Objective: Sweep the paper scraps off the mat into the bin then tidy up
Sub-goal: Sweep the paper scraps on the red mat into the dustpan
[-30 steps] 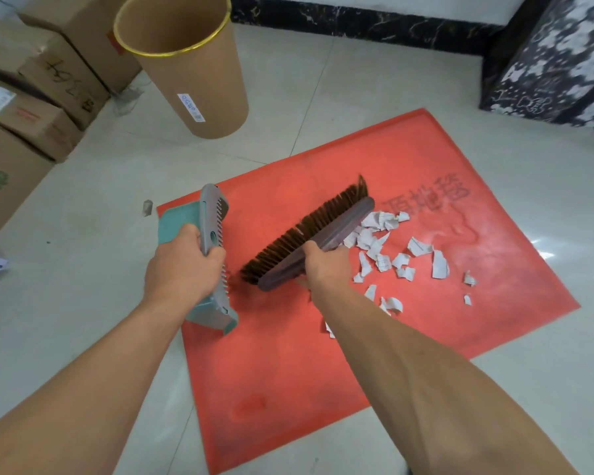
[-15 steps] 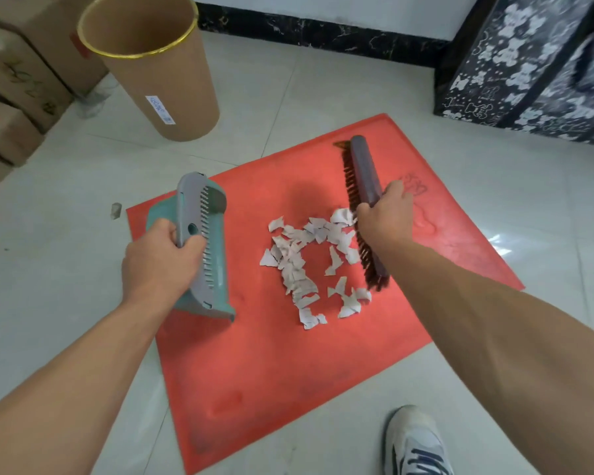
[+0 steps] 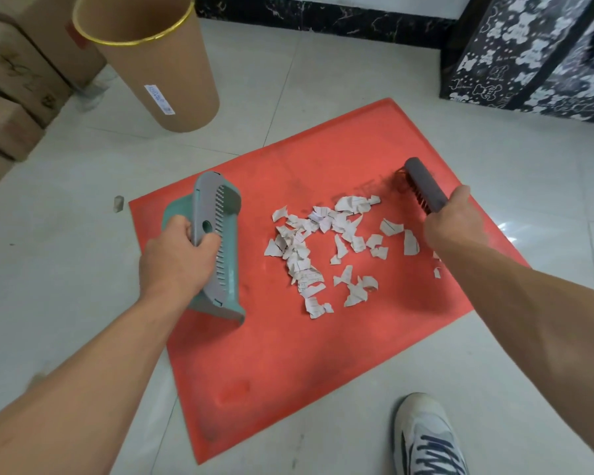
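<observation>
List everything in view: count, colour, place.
mat: one, red, on the tiled floor, centre
paper scraps: many, white, loose on the mat between dustpan and brush
dustpan: one, teal and grey, on the mat's left edge
brush: one, grey back with dark bristles, over the mat's right side
bin: one, brown with gold rim, on the floor beyond the mat, upper left
cardboard boxes: several, brown, far left
patterned bag: one, black and white, top right
small block: one, grey, on the floor left of the mat
shoe: one, white and navy, bottom right
left hand: grips the dustpan
right hand: grips the brush
</observation>
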A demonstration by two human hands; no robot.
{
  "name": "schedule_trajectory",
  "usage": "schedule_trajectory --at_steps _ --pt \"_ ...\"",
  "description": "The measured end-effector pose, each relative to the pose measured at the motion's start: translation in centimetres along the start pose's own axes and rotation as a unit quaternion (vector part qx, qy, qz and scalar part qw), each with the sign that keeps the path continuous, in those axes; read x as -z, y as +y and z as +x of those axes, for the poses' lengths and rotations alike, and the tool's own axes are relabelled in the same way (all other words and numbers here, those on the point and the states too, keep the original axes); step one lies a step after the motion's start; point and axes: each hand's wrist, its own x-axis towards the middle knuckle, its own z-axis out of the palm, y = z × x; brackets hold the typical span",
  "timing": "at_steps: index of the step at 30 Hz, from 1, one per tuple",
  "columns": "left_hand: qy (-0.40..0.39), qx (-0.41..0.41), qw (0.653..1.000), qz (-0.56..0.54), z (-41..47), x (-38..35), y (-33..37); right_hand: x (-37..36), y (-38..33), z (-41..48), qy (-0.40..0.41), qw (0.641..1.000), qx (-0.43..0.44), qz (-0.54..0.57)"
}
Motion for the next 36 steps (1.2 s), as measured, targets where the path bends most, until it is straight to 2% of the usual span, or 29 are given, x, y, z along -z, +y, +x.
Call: schedule_trajectory --at_steps 3,8,12,16,19,24,29,36 --pt "-0.006 0.002 1.0 0.002 0.0 0.0 -0.1 -0.5 2.2 -0.1 0.001 1.0 -0.005 -0.005" --pt "-0.017 0.013 1.0 0.011 0.4 0.2 -0.5 -3.4 2.1 -1.6 -0.023 0.997 0.03 0.073" --pt "-0.02 0.01 1.0 0.016 0.5 0.2 -0.8 -5.6 -1.8 -4.5 -0.07 0.986 0.116 0.1" --pt "-0.021 0.016 0.999 0.019 0.4 0.3 -0.9 -6.0 -4.9 -5.9 -0.059 0.973 0.182 0.131" --pt "-0.022 0.025 0.999 0.021 0.4 0.4 -1.1 -4.7 -5.7 -4.8 -0.034 0.975 0.168 0.141" --pt "-0.027 0.033 0.999 0.018 0.1 0.4 -1.0 -3.2 -4.0 -2.4 -0.002 0.989 0.113 0.097" --pt "-0.034 0.027 0.999 0.017 -0.1 0.4 -0.3 -5.0 -2.0 -3.1 -0.06 0.993 0.083 0.067" --pt "-0.028 0.021 0.999 0.01 -0.3 0.1 0.1 -7.5 -5.6 -8.1 -0.155 0.968 0.185 0.065"
